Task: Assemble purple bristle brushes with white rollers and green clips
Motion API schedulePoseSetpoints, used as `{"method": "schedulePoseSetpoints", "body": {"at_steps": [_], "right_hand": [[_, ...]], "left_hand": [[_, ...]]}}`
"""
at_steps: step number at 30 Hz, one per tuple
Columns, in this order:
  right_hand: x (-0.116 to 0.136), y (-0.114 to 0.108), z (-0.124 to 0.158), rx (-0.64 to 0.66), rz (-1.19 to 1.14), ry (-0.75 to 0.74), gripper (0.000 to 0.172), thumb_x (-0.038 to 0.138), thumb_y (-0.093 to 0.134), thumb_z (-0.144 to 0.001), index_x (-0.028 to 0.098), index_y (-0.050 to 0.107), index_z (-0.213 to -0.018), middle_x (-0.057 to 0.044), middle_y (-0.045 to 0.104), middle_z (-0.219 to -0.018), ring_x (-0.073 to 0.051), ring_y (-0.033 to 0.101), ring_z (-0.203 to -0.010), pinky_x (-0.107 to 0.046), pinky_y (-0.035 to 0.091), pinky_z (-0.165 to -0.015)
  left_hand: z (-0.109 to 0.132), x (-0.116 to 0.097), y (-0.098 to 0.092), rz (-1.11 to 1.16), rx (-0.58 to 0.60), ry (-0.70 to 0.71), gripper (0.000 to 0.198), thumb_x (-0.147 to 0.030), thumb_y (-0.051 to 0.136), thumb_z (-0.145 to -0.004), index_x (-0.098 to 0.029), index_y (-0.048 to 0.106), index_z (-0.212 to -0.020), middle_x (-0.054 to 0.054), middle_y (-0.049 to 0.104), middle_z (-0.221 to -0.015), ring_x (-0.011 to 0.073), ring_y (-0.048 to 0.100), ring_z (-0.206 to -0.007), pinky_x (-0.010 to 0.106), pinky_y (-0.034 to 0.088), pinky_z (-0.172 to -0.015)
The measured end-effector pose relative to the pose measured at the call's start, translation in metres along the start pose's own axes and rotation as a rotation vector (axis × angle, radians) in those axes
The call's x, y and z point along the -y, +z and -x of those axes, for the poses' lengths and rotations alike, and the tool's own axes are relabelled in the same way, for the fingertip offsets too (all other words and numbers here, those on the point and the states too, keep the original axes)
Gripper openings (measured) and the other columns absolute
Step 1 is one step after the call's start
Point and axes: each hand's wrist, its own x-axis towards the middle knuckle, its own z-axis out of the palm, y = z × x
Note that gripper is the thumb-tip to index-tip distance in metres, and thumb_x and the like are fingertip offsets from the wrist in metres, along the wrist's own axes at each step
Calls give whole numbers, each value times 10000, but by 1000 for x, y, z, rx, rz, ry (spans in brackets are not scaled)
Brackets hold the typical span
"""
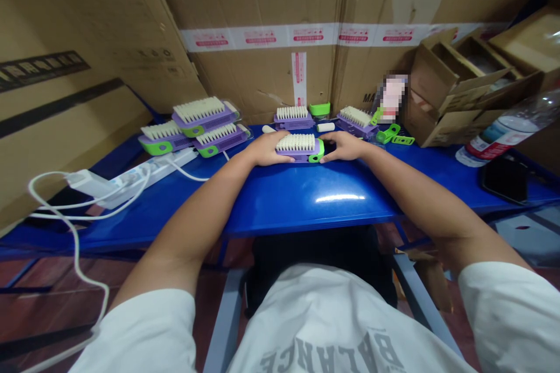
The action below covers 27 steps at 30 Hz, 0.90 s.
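A purple scrubbing brush (296,144) with pale bristles facing up and a green end cap stands on the blue table between my hands. My left hand (265,150) grips its left end, the thumb along the front side. At the other end, the fingers and thumb of my right hand (345,147) press around the green cap. Just behind lie a second purple brush body (294,119), a loose green cap (319,109) and a small white cylinder (325,127). Farther right sits another brush body (355,119) near green plastic parts (388,134).
Several green-capped brushes (202,113) are piled at the left, beside a white power strip (144,173) with trailing cables. On the right are small cardboard boxes (455,84), a water bottle (499,137) and a dark phone (504,179). Large cardboard (271,0) walls the back.
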Motion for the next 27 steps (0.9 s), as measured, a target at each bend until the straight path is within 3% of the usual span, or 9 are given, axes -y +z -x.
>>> {"method": "schedulePoseSetpoints", "body": {"at_steps": [27], "right_hand": [[-2, 2, -1, 4, -15, -17, 788, 500, 1020, -768, 179, 802, -1454, -139, 839, -1441, -386, 798, -1293, -525, 616, -1166]], "left_hand": [[1, -2, -1, 7, 2, -16, 907, -624, 904, -829, -168, 642, -1568, 198, 710, -1595, 437, 701, -1442, 529, 548, -1232]]}}
